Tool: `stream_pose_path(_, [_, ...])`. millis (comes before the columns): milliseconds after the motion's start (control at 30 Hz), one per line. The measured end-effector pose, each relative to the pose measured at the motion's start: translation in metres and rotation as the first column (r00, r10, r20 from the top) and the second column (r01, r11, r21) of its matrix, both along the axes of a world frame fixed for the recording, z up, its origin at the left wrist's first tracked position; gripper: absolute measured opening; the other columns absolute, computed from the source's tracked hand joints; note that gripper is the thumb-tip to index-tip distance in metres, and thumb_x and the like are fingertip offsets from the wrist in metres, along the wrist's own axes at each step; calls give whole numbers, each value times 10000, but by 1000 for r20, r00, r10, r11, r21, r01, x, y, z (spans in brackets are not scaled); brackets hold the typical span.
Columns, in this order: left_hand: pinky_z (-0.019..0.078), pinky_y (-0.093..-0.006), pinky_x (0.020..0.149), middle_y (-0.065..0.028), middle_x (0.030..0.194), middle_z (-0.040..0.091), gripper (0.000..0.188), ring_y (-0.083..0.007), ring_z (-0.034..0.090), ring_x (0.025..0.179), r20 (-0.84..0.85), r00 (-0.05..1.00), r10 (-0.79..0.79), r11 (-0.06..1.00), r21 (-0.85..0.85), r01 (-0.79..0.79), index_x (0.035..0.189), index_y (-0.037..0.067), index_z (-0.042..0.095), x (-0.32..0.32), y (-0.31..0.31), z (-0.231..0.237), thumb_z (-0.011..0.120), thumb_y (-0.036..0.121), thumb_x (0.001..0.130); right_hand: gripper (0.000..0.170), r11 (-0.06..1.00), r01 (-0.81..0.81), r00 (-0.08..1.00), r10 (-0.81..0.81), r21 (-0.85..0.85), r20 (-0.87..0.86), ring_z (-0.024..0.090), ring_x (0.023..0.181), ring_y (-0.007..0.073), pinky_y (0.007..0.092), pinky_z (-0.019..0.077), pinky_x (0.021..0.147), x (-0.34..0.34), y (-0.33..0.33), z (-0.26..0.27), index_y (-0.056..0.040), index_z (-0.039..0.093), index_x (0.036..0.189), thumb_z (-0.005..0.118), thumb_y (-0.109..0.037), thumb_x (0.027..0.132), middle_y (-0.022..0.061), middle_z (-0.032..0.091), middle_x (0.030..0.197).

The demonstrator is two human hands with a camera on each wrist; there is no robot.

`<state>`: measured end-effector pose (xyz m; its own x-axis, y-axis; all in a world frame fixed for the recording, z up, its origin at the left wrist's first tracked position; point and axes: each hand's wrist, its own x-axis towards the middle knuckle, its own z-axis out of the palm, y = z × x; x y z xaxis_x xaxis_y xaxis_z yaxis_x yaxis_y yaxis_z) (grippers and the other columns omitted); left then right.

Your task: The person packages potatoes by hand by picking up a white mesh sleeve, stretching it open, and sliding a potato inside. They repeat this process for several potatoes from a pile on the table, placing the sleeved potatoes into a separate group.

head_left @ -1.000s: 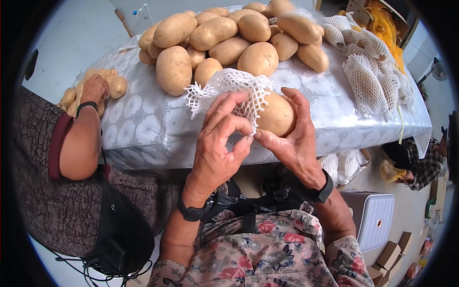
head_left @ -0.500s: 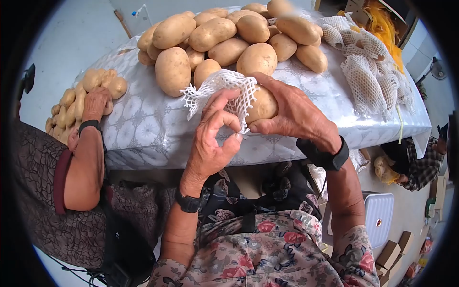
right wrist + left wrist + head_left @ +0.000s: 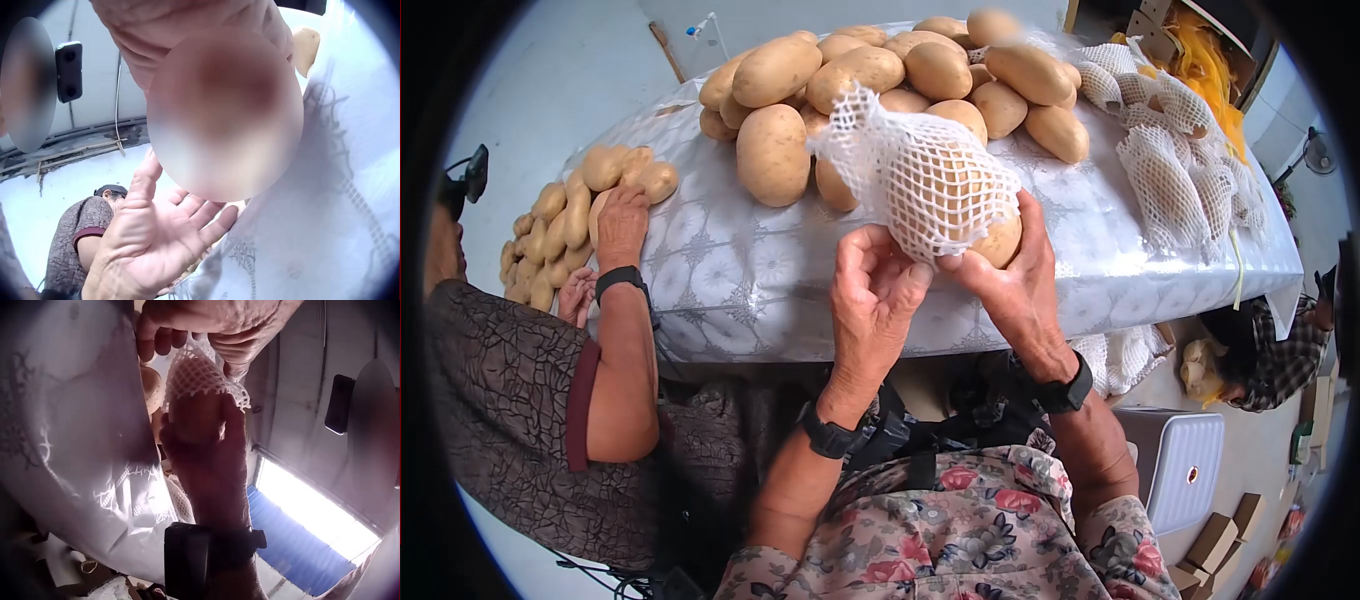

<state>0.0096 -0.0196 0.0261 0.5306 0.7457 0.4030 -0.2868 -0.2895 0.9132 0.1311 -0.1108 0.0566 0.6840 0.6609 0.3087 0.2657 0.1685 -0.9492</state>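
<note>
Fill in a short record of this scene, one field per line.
Left hand: touching the lower edge of the white net
Right hand: holding the potato
Potato cover: net over most of it, one end bare
Table: patterned cloth
Behind the hands: heap of bare potatoes
Table's right side: netted potatoes
Far left: another person

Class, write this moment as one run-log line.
left hand: at net edge | right hand: holds potato | net: partly covers potato, one end bare | potato pile: on table
</note>
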Motion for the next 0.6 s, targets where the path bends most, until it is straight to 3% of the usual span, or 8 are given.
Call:
stream_pose_path(67, [490,-287,639,-44,706,614,179,-128,588,649,-76,997,3,1000,-22,-5,918,-9,561,1,-3,2,640,147,878,834,1000,22,999,-22,11,-44,552,1071,219,337,459,914,-3,1,-1,80,337,1292,745,-237,638,190,538,1158])
stream_pose_path(167, [484,-293,624,-72,729,619,124,-131,594,655,-251,957,-147,952,227,206,877,-1,556,2,-12,-5,635,91,849,823,989,139,990,-140,-46,-29,558,1052,219,331,465,902,0,5,-1,76,324,1297,721,-197,630,186,541,1152])
stream_pose_path(233, [481,-293,654,-75,803,635,160,-126,603,728,-356,904,-237,951,104,290,957,4,572,-3,-24,-14,630,104,847,813,987,152,987,-155,-48,-45,562,1038,220,328,464,899,3,5,-1,77,320,1290,711,-180,626,184,543,1143])
stream_pose_path(300, [489,-288,715,-65,913,631,285,-129,597,828,-123,977,-174,985,-41,170,1082,-1,532,-3,-22,-18,626,182,885,802,990,139,988,-139,-15,-67,565,1027,223,328,464,897,5,3,1,77,319,1281,706,-168,623,182,546,1134])
stream_pose_path(333, [526,-312,747,-96,1044,605,444,-164,616,893,-7,988,-156,977,-150,153,1194,6,471,-3,-21,-11,560,347,926,796,993,118,990,-117,14,-85,566,1022,224,328,464,897,3,-1,5,77,320,1276,705,-164,622,182,548,1129])
stream_pose_path(500, [439,-356,950,-106,1272,476,759,-183,509,1118,256,858,-446,739,-435,514,1319,20,368,5,-23,4,619,544,829,827,997,73,991,-73,2,115,564,1026,233,340,461,893,-8,-10,7,72,317,1268,753,-231,634,186,554,1108])
stream_pose_path(533, [425,-367,976,-106,1298,457,795,-191,491,1155,284,823,-492,675,-472,567,1341,27,349,7,-27,4,622,560,817,793,995,100,965,-103,26,240,569,1020,250,349,461,882,-13,-11,5,66,347,1265,747,-269,667,194,552,1110])
stream_pose_path(600, [409,-388,1005,-101,1320,443,846,-205,467,1198,306,813,-495,649,-493,580,1359,39,333,7,-25,4,640,581,787,755,998,-28,976,15,58,216,570,1020,260,359,461,876,-7,-15,3,60,378,1256,742,-289,693,205,554,1103])
